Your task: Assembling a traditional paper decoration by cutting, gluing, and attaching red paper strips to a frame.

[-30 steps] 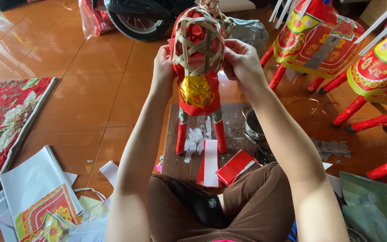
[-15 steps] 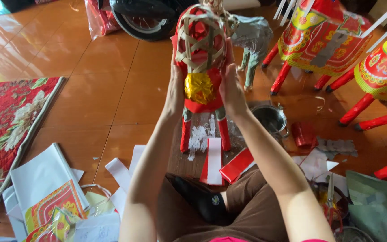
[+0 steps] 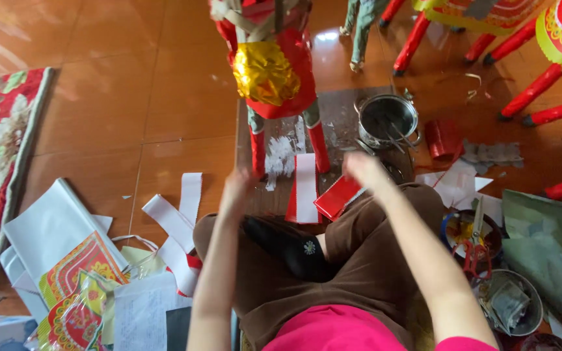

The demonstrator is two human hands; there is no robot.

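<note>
The red paper horse figure [image 3: 273,84] is stood upright on a dark board [image 3: 346,123] on the floor, far side of the lap, with its gold foil chest turned toward the camera and its red-wrapped legs planted near a red-and-white paper strip [image 3: 306,188], so it looks like it's been set where it can be reached from a seated spot. Neither hand is on it. The left hand [image 3: 239,190] is blurred just short of the figure's left leg; whether its fingers are curled or spread can't be told, and nothing is seen in it. The right hand [image 3: 367,170] is also smeared, right by a folded red paper piece [image 3: 338,197], maybe touching it, but a grip can't be made out. Further right, a metal pot [image 3: 388,120] with sticks in it is parked beside the board, then a red foil roll [image 3: 442,138]. Scissors [image 3: 473,244] are dropped in a bowl near the right knee. White strips [image 3: 177,218] and printed sheets [image 3: 76,279] are piled near left, and bigger red-legged figures [image 3: 489,39] crowd the far right.
</note>
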